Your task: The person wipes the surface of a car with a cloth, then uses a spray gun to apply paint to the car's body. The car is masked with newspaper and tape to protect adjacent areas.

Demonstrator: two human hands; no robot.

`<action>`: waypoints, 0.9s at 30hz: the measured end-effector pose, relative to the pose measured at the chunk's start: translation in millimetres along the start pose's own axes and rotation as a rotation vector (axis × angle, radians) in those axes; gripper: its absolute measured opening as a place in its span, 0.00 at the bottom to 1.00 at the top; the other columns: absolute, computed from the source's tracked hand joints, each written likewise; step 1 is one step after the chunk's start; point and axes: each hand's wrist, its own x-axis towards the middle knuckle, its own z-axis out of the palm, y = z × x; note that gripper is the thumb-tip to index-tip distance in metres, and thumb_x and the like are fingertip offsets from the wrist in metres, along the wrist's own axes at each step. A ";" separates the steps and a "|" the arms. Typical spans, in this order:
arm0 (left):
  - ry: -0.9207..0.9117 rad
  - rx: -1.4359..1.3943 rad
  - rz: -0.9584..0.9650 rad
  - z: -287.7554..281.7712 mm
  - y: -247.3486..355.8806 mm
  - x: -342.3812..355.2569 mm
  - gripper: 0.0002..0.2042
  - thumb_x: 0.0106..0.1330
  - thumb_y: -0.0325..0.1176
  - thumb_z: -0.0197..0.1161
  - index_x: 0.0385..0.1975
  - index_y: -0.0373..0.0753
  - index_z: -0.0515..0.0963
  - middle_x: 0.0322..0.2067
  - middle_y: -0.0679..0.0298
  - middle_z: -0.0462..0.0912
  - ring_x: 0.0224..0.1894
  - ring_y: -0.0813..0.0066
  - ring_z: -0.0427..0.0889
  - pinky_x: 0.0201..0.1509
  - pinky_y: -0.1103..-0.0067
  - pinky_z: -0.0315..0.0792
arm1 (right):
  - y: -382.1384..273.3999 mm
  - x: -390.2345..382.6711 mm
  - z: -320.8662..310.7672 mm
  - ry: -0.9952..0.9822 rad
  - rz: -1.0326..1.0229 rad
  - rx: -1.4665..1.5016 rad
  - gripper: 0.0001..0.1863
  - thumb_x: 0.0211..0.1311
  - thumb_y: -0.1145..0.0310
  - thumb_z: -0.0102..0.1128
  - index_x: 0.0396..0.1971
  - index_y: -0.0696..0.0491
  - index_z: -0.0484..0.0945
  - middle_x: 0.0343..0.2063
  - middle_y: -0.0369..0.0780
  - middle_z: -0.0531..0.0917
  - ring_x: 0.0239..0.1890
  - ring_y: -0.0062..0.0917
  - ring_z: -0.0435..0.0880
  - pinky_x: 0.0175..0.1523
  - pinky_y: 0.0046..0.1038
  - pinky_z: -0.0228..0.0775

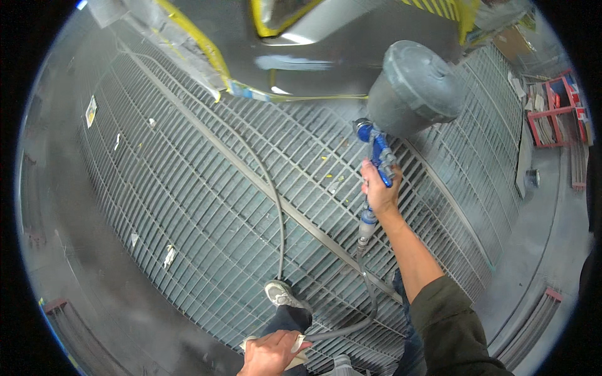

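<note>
My right hand (380, 191) is closed round the handle of a blue spray gun (379, 150). A large grey lidded paint cup (411, 91) sits tilted on top of the gun, close to a dark grey car body panel (338, 53). From the bottom of the handle, a grey air hose (374, 301) loops down and back toward my left hand (273, 352). That hand, low in the view, is closed on a pale cloth (298, 358). The hose ends from sight beside it, and I cannot tell whether the fingers hold it too.
Yellow masking tape (216, 56) edges the panel, with plastic sheeting beyond. Underfoot lies a metal floor grating (207, 207) with paper scraps. The hose (279, 213) also runs across it, near my shoe (280, 292). At right stands a red rack (552, 113) and a tape roll (532, 178).
</note>
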 end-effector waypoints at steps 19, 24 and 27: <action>-0.239 0.187 -0.127 -147.0 -74.4 -102.2 0.12 0.59 0.45 0.68 0.35 0.46 0.80 0.29 0.64 0.80 0.32 0.66 0.82 0.30 0.68 0.73 | -14.8 -60.5 109.6 0.312 0.024 0.039 0.11 0.62 0.72 0.61 0.44 0.59 0.78 0.35 0.39 0.83 0.33 0.23 0.82 0.22 0.24 0.79; -0.147 0.130 -0.044 -174.1 -132.6 -83.7 0.09 0.60 0.43 0.68 0.32 0.46 0.81 0.27 0.65 0.80 0.28 0.65 0.82 0.29 0.68 0.73 | 19.1 -55.9 157.9 0.322 0.215 0.088 0.09 0.59 0.67 0.65 0.33 0.53 0.75 0.24 0.33 0.78 0.20 0.17 0.74 0.21 0.22 0.65; -0.166 0.115 -0.002 -192.4 -171.4 -75.7 0.08 0.61 0.41 0.68 0.32 0.45 0.81 0.28 0.65 0.81 0.29 0.65 0.82 0.30 0.69 0.74 | 29.1 -59.4 219.3 0.228 0.176 0.096 0.08 0.59 0.66 0.66 0.30 0.51 0.76 0.21 0.30 0.76 0.18 0.14 0.71 0.20 0.21 0.63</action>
